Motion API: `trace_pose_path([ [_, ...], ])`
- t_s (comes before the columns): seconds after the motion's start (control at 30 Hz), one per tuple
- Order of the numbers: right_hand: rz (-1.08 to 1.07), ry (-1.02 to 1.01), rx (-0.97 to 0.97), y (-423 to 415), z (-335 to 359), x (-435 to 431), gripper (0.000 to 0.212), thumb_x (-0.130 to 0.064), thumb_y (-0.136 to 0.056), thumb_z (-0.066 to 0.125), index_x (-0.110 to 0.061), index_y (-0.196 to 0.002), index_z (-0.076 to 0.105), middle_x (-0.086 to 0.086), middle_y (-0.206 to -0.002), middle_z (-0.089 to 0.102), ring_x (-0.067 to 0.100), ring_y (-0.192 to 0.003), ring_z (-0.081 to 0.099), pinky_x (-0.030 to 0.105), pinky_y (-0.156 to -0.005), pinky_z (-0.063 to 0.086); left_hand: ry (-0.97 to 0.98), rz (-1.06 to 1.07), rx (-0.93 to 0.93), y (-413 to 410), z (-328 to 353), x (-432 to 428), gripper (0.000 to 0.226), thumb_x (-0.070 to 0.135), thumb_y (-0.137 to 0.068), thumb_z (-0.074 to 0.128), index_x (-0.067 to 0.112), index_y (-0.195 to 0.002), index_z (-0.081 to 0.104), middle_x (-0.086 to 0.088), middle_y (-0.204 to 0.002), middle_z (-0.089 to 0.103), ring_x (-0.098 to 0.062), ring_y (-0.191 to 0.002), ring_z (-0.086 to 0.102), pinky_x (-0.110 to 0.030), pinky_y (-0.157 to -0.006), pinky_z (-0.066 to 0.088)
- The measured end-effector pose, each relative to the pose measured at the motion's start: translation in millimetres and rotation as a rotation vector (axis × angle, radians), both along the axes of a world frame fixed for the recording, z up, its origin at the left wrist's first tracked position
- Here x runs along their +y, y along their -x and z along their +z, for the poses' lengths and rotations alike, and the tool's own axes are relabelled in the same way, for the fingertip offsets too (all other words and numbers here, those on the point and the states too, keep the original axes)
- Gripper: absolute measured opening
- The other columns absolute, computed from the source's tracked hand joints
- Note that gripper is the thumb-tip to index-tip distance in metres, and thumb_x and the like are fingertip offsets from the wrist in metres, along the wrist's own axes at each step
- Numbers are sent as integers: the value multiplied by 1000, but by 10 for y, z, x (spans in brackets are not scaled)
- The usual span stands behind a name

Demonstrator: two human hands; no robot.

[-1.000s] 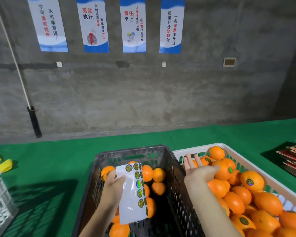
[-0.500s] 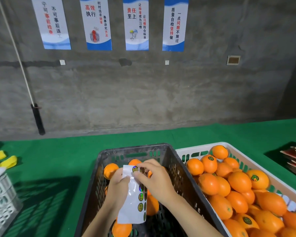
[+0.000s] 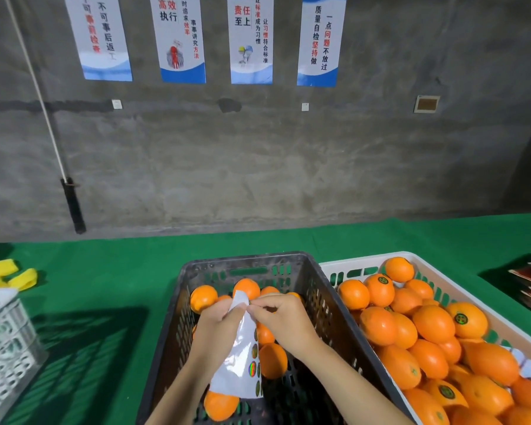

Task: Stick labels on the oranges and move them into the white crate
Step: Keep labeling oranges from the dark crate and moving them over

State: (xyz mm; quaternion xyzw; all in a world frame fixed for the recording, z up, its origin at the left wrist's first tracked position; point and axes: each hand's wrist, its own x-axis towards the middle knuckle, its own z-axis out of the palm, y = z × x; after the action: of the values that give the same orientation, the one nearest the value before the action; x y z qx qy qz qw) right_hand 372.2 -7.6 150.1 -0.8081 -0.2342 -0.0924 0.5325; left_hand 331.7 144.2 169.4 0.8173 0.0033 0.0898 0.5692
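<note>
– Has the right grip come away from the white crate?
– Yes. A second ago it was spread over the fruit there, and now it meets the left grip above the black crate.
– What is each one doing?
– The left grip is clenched round the label sheet, which hangs below it and has curled more than it had half a second ago. The right grip pinches the sheet's top edge between thumb and forefinger, with its other fingers curled. Whether a label has lifted off, I cannot tell.
– And the fruit?
– Some oranges with no label showing lie under and just beyond both grips, low in the black crate. The labelled oranges are heaped in the white crate, off to the right of the right grip and apart from it.
– Where do the crates sit?
– Side by side, touching, on the green surface.
</note>
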Motion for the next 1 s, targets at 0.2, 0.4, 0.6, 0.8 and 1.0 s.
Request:
trace_pose_path([
  [0.2, 136, -50, 194, 10, 15, -105, 27, -22, -97, 62, 1, -86, 73, 30, -76, 52, 19, -62, 39, 35, -61, 36, -94, -45, 43, -55, -93, 57, 45, 34, -103, 51, 5, -70, 43, -1, -62, 31, -15, -60, 29, -32, -61, 22],
  [0.4, 122, 61, 188, 26, -45, -75, 30, -23, -97, 65, -41, -74, 73, -14, -56, 55, 4, -52, 42, 18, -56, 35, -85, -51, 95, -73, -107, 72, 57, 24, -100, 58, 25, -54, 25, 7, -50, 18, -10, -49, 17, -27, -55, 16],
  [0.6, 160, 49, 343, 36, -41, -106, 32, -14, -95, 63, -20, -67, 76, 5, -65, 65, 15, -64, 54, 36, -66, 48, -200, -68, 156, -79, -128, 72, 45, 10, -98, 54, 17, -64, 25, 6, -55, 19, -10, -48, 16, -27, -53, 15],
  [0.8, -38, -146, 488, -61, -186, -154, 27, -23, -93, 69, -2, -77, 75, 4, -68, 68, 18, -66, 60, 30, -62, 47, -356, 28, 253, -45, -162, 125, 28, 12, -99, 44, 18, -73, 34, 1, -66, 30, -15, -56, 24, -31, -56, 20],
  [1.0, -401, 370, 365, -147, -685, -272, 52, -38, -95, 65, -23, -52, 40, -4, -52, 43, 16, -52, 39, 30, -54, 30, -747, -36, 482, 66, -200, 176, 21, 19, -102, 40, 13, -119, 49, -6, -104, 57, -28, -93, 55, -33, -71, 39],
])
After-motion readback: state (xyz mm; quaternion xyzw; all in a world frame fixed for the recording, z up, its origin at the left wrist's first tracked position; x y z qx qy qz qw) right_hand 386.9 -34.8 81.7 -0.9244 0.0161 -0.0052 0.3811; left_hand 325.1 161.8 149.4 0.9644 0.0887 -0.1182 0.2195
